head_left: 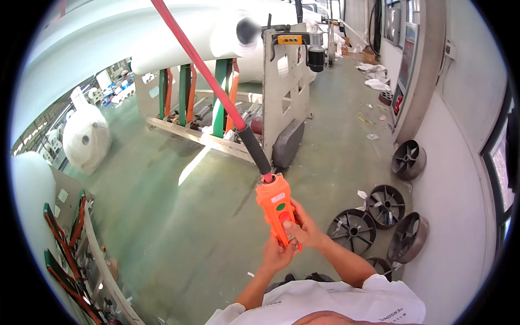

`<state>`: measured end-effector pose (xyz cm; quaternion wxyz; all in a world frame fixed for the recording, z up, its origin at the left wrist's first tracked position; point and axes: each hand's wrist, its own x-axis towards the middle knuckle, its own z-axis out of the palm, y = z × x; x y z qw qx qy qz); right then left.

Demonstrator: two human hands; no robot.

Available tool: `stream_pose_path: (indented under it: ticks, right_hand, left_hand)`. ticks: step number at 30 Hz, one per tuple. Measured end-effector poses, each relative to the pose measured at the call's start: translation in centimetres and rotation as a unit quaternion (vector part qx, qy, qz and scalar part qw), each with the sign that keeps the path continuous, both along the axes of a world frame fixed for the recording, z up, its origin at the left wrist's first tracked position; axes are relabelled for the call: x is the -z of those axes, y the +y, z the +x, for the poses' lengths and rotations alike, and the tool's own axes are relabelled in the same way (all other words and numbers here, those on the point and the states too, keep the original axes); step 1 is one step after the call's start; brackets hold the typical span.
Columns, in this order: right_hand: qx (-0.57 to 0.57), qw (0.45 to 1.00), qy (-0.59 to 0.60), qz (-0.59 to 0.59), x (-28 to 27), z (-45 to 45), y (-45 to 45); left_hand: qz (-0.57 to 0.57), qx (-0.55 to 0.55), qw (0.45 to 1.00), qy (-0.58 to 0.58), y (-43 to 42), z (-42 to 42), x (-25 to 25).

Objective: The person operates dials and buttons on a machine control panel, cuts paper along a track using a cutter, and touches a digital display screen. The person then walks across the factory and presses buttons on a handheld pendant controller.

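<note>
Head view: an orange control pendant (273, 197) sits in the grip of two bare hands above a green floor (179, 216). The left hand (278, 256) closes around its lower end, while the right hand (306, 230) wraps its side, thumb lying on the face near a red button, below a green button (280, 207). A black sleeve (254, 150) and a red cable (203, 67) rise from the pendant's top. Beyond, a machine frame (283, 103) stands on the floor beside huge white rolls (223, 39), with green and orange uprights beneath them. A wrapped white roll (86, 135) rests at left. At right, spoked dark wheels (352, 230) lie or lean near a white wall (452, 200); farther along, crumpled white material (374, 76) lies on the floor.
</note>
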<state>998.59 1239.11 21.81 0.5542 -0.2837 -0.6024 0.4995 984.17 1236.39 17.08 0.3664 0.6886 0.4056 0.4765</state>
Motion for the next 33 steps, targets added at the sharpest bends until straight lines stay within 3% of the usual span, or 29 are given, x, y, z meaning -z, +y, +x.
stream_pose_path:
  ticks: [4, 13, 16, 19, 22, 28, 31, 33]
  right_hand:
    - [0.014, 1.0, 0.007, -0.006, 0.0, 3.8, 4.4]
    - [-0.002, 0.999, 0.037, 0.019, 0.7, 14.5, 16.5]
    - [-0.008, 0.998, 0.024, 0.054, 0.4, 19.6, 22.0]
    - [-0.01, 0.999, 0.034, 0.027, -0.8, 24.7, 27.0]
    - [-0.015, 0.998, 0.05, 0.027, -0.6, 29.1, 31.9]
    - [-0.004, 0.998, 0.062, 0.034, -0.9, 37.1, 39.0]
    - [0.008, 0.997, 0.062, 0.048, -1.5, 40.9, 42.7]
    - [0.024, 0.997, 0.051, 0.057, -1.1, 43.5, 45.7]
  left_hand:
    - [-0.023, 0.039, 0.999, -0.028, 5.4, 3.3, 0.7]
    - [-0.021, 0.011, 0.996, 0.081, 17.0, 13.6, 0.0]
    - [0.025, -0.007, 0.998, 0.048, 22.2, 18.7, 0.5]
    - [-0.048, -0.014, 0.998, 0.04, 26.1, 24.4, -1.1]
    - [-0.05, -0.03, 0.998, 0.003, 30.4, 29.4, -1.1]
    - [-0.029, -0.02, 0.998, 0.053, 38.5, 37.0, -0.6]
    - [-0.103, 0.003, 0.992, 0.075, 42.3, 40.6, -1.8]
    - [-0.073, 0.015, 0.996, 0.046, 45.6, 43.3, -1.5]
